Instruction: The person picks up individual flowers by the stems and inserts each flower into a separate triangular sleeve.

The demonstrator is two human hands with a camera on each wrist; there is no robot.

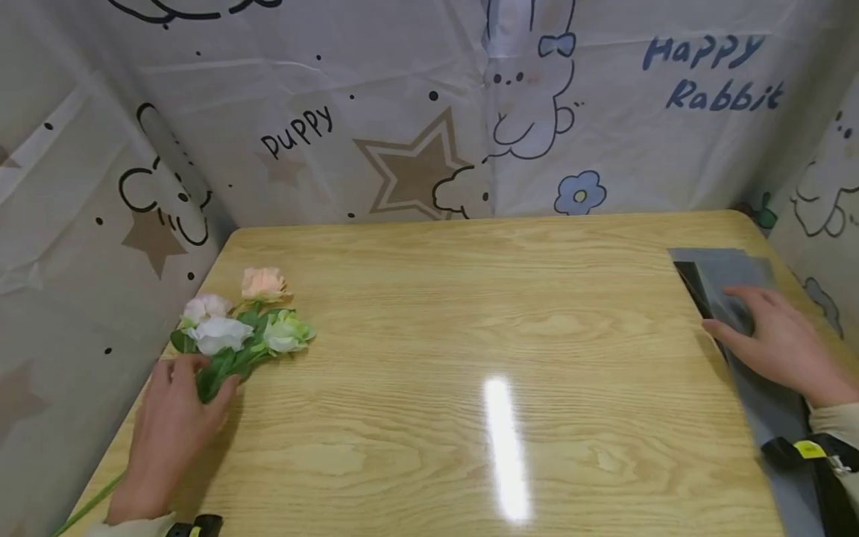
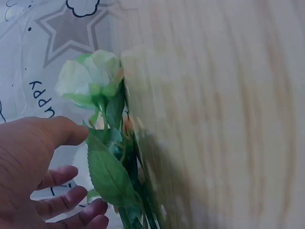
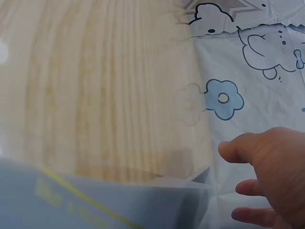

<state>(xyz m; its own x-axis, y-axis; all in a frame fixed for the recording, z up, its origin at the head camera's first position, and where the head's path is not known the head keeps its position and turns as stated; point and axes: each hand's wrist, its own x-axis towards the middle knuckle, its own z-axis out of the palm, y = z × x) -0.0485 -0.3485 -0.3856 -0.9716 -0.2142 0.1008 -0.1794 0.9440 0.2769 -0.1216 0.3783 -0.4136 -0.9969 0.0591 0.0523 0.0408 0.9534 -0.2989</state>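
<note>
At the left edge of the table lies a bunch of artificial flowers with green leaves: a peach flower (image 1: 263, 284), a pale pink flower (image 1: 206, 306), a white flower (image 1: 219, 335) and a pale green flower (image 1: 288, 332). My left hand (image 1: 176, 425) is at their leaves, thumb and fingers parted on either side; in the left wrist view a broad leaf (image 2: 108, 169) shows beside the spread fingers. On the right, my right hand (image 1: 781, 339) is over a stack of grey and dark wrapping sheets (image 1: 772, 418), thumb apart from the fingers.
The wood-grain table (image 1: 470, 313) stretches between the two hands, with a light reflection near its front. A printed cloth (image 1: 376, 74) with cartoon animals and stars hangs behind and at both sides. A green stem (image 1: 90, 503) runs toward the front left corner.
</note>
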